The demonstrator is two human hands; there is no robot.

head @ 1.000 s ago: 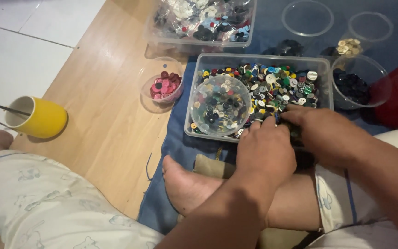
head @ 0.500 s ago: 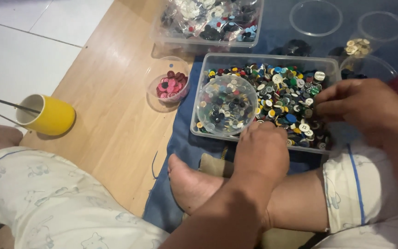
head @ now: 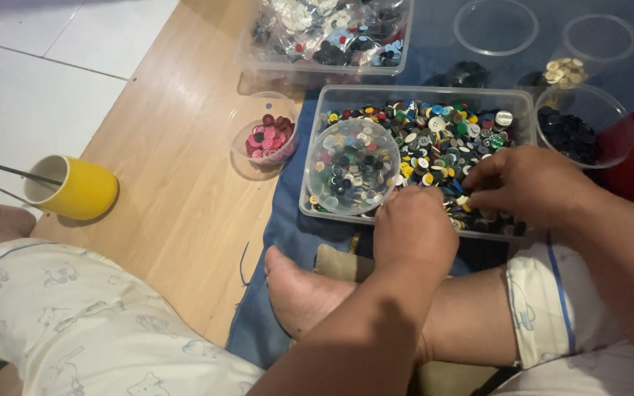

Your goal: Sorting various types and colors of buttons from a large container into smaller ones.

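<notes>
On the blue cloth (head: pixel 273 235) by the wooden floor's edge sits a clear rectangular tub (head: pixel 420 95) full of mixed coloured buttons (head: pixel 442 139). Right hand (head: pixel 530 183) is over the tub's near-right corner, fingertips pressed together, pinching a small pale button (head: pixel 463 199) out of the pile. Left hand (head: pixel 414 231) rests on the tub's near rim, fingers curled under; can't tell if it holds anything. Round clear lid (head: pixel 354 166) lies on the buttons at the tub's left end. Just left of the tub, on the wood: small clear cup of red and pink buttons (head: pixel 269 138). Beyond the tub's right end: clear bowl of dark blue buttons (head: pixel 568 132). Yellow mug (head: pixel 75 189) stands well apart at the floor's left edge.
</notes>
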